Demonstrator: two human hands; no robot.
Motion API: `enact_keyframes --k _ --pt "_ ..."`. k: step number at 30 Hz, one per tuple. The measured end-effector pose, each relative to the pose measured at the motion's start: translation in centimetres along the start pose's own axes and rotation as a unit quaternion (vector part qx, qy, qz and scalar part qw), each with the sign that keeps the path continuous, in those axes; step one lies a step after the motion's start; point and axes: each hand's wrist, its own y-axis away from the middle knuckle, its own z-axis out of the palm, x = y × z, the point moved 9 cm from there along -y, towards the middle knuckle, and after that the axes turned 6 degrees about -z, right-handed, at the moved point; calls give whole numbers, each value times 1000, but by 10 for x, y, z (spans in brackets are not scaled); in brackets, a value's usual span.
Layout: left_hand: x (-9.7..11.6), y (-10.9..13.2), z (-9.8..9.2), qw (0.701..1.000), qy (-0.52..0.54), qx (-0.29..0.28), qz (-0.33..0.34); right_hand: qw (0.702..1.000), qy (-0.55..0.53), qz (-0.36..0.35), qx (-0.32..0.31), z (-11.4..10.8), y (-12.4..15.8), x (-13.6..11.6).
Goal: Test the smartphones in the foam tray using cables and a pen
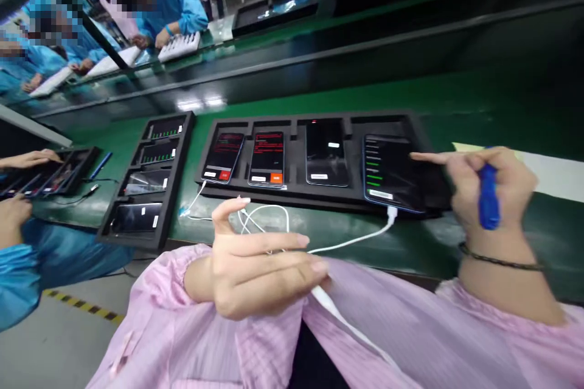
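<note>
My right hand [495, 194] grips a blue pen [489, 200] in its curled fingers. Its index finger stretches out to the right side of a phone [399, 173] with green lines on the screen; whether it touches is hard to tell. A white cable [365, 237] is plugged into that phone's lower edge. Three more phones, the leftmost [223, 155], a middle one [267, 155] and a dark one [326, 158], lie in the same black foam tray [295, 161]. In front of the tray, my left hand [260, 267] has a white cable end [326, 301] at its lower fingers, thumb raised.
To the left stands another black tray [171, 194] with several phones. Beyond it a co-worker's hands [31, 161] reach over a further tray [84, 164], near a blue pen [101, 164]. Paper [554, 173] lies at right. People in blue work across the bench.
</note>
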Motion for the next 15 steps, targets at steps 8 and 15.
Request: enact_keyframes --k 8,15 --pt "-5 -7 11 995 37 -59 -70 998 -25 -11 50 -7 -1 7" --pt "-2 23 38 966 73 -143 -201 999 3 -37 16 -2 1 3"
